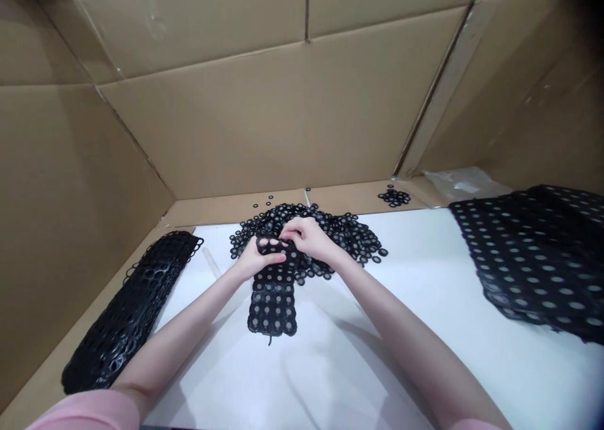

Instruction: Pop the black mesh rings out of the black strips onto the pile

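A black rubber sheet [272, 304] dotted with round cut-outs lies on the white table [425, 304], its near end toward me. My left hand [252, 259] grips the sheet's far end, fingers curled around it. My right hand [309, 238] pinches at the same far edge, fingertips pressed together on the rubber. Just behind both hands spreads a pile of loose black rubber rings [349, 232].
A stack of emptied black mesh sheets [127, 314] lies at the left table edge. A stack of dotted black sheets [542, 260] sits at the right. A few stray rings [394, 197] rest near the back. Cardboard walls [264, 109] enclose the table on three sides.
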Motion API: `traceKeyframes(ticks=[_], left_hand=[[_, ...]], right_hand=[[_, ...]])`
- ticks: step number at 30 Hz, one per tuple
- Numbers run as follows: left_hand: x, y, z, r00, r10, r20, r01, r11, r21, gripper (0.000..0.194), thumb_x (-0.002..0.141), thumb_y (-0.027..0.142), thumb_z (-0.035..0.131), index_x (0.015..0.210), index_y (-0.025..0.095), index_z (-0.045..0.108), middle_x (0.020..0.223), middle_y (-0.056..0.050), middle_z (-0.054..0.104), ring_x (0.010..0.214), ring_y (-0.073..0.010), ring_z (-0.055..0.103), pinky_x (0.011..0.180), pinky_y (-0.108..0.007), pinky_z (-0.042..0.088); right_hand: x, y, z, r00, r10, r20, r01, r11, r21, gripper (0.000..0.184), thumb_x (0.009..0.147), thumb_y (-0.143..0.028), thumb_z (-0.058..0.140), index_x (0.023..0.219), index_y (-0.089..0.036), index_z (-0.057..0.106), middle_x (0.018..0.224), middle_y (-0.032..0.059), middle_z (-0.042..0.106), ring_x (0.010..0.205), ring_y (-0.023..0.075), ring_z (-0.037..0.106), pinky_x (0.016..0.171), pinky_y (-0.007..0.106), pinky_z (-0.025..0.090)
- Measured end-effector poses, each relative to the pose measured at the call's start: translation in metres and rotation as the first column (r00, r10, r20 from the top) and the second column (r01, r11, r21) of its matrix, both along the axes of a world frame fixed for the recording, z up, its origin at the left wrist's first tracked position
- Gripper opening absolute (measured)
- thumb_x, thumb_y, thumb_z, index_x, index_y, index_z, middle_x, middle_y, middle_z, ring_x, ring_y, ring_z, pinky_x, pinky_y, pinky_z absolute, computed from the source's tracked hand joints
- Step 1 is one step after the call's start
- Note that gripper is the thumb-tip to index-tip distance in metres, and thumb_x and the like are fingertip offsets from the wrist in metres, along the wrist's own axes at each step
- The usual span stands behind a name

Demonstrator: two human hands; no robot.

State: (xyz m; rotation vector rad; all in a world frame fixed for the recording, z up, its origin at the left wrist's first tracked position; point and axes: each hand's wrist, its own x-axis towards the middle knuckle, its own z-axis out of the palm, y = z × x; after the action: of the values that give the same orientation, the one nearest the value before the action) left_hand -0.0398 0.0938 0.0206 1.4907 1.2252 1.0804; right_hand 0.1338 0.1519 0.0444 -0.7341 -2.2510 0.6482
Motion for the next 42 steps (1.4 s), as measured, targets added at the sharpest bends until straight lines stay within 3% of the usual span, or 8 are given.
traceKeyframes(ticks=[5, 8, 18, 23, 27, 30, 37, 42], left_hand=[[0.0, -0.002, 0.004, 0.992, 0.045, 0.117, -0.041, 0.999, -0.036, 0.027, 0.059, 0.026, 0.081, 0.082, 0.013, 0.073, 0.081, -0.005, 0.073, 0.079, -0.0207, 0.066, 0.076, -0.03, 0.051], [-0.001, -0.001, 0.005, 0.987, -0.005, 0.163, 0.008, 1.0, -0.015, 0.027, 0.063, 0.027, 0.079, 0.086, 0.014, 0.074, 0.089, -0.006, 0.074, 0.086, -0.0221, 0.067, 0.081, -0.031, 0.051], [-0.004, -0.001, 0.008, 0.999, -0.043, 0.03, 0.043, 0.999, 0.007, 0.025, 0.065, 0.03, 0.079, 0.085, 0.016, 0.074, 0.088, -0.003, 0.073, 0.083, -0.0184, 0.065, 0.079, -0.027, 0.049], [-0.006, -0.001, 0.005, 1.0, -0.005, -0.006, 0.005, 1.0, 0.021, 0.022, 0.063, 0.03, 0.08, 0.076, 0.014, 0.072, 0.074, -0.001, 0.07, 0.071, -0.0152, 0.062, 0.069, -0.025, 0.046], [-0.006, 0.0, 0.006, 1.0, -0.023, -0.014, 0.023, 1.0, 0.011, 0.023, 0.063, 0.03, 0.08, 0.079, 0.015, 0.073, 0.076, -0.001, 0.07, 0.072, -0.0151, 0.062, 0.07, -0.025, 0.046], [-0.005, 0.0, 0.007, 0.999, -0.022, -0.027, 0.022, 1.0, -0.002, 0.024, 0.063, 0.031, 0.08, 0.079, 0.014, 0.072, 0.075, -0.002, 0.07, 0.071, -0.0153, 0.061, 0.069, -0.025, 0.046], [-0.005, -0.001, 0.005, 0.999, -0.043, -0.003, 0.043, 0.999, 0.02, 0.025, 0.06, 0.028, 0.082, 0.072, 0.012, 0.068, 0.069, 0.0, 0.064, 0.067, -0.0131, 0.058, 0.065, -0.023, 0.046], [-0.002, -0.002, 0.004, 0.996, 0.025, 0.086, -0.021, 0.999, -0.05, 0.028, 0.057, 0.029, 0.083, 0.072, 0.012, 0.067, 0.069, 0.0, 0.065, 0.066, -0.014, 0.059, 0.065, -0.025, 0.047]], right_hand=[[0.01, 0.001, 0.008, 0.997, 0.072, -0.022, -0.072, 0.997, -0.005, 0.008, 0.078, -0.022, 0.067, 0.083, -0.018, 0.073, 0.078, 0.0022, 0.071, 0.076, 0.0152, 0.061, 0.073, 0.027, 0.043], [0.015, 0.001, 0.013, 0.993, 0.113, 0.038, -0.113, 0.993, -0.025, 0.022, 0.069, -0.031, 0.077, 0.086, -0.017, 0.072, 0.081, 0.0036, 0.07, 0.077, 0.0164, 0.061, 0.072, 0.027, 0.044], [0.01, 0.0, 0.008, 0.994, 0.092, -0.062, -0.102, 0.979, -0.177, 0.007, 0.069, -0.022, 0.073, 0.072, -0.016, 0.07, 0.072, 0.0022, 0.068, 0.071, 0.0148, 0.06, 0.061, 0.023, 0.042], [0.007, 0.003, 0.003, 0.978, 0.131, -0.161, -0.179, 0.925, -0.336, 0.015, 0.07, -0.029, 0.065, 0.065, -0.015, 0.068, 0.064, 0.0015, 0.064, 0.065, 0.0139, 0.056, 0.061, 0.025, 0.04], [0.002, 0.005, -0.001, 0.966, 0.113, -0.234, -0.221, 0.832, -0.508, 0.018, 0.065, -0.029, 0.062, 0.056, -0.014, 0.063, 0.054, -0.0012, 0.057, 0.056, 0.0109, 0.048, 0.058, 0.025, 0.036], [-0.002, 0.007, -0.006, 0.961, 0.082, -0.265, -0.222, 0.802, -0.555, 0.018, 0.061, -0.029, 0.061, 0.051, -0.014, 0.06, 0.051, -0.0019, 0.054, 0.053, 0.01, 0.045, 0.055, 0.024, 0.034], [0.003, 0.015, -0.008, 0.956, 0.014, -0.292, -0.159, 0.863, -0.479, 0.016, 0.065, -0.025, 0.058, 0.056, -0.014, 0.064, 0.057, 0.0005, 0.06, 0.057, 0.0112, 0.048, 0.057, 0.024, 0.035], [0.011, 0.014, -0.001, 0.966, 0.137, -0.217, -0.197, 0.939, -0.281, 0.017, 0.075, -0.026, 0.059, 0.066, -0.015, 0.069, 0.069, 0.0033, 0.068, 0.066, 0.0144, 0.059, 0.066, 0.026, 0.043]])
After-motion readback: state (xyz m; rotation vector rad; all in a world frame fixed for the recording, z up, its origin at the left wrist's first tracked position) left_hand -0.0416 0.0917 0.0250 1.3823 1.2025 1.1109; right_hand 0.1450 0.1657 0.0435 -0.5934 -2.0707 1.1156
